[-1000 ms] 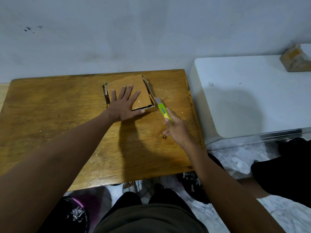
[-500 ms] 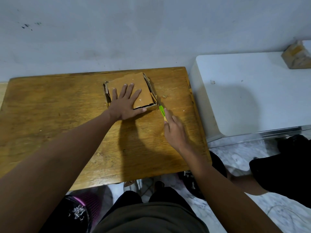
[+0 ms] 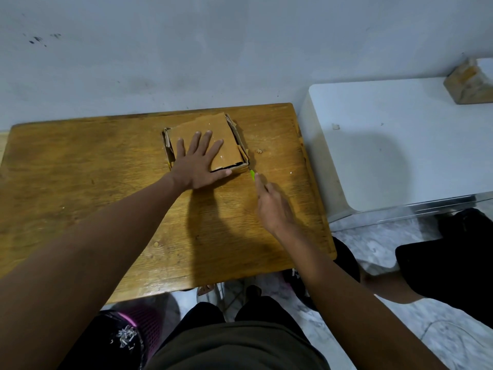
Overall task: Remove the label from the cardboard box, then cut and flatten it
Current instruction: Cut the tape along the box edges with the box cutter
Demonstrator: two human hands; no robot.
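A small brown cardboard box [image 3: 213, 126] lies low on the wooden table [image 3: 80, 177], its top flap partly loose and a dark gap along the near edge. My left hand [image 3: 198, 162] presses flat on its top with fingers spread. My right hand [image 3: 272, 201] grips a green utility knife [image 3: 252, 174], of which only the tip shows. The tip sits at the box's near right corner. The blade itself is too small to make out.
A white cabinet top [image 3: 400, 145] stands right of the table with a taped cardboard parcel [image 3: 472, 82] at its far corner. Small paper scraps [image 3: 258, 150] lie on the table. A dark bin with shreds [image 3: 125, 337] sits below the table's front edge.
My right hand has brought the knife in from the right and turned it, so its tip now meets the box's near right corner. My left hand stays pressed on the box.
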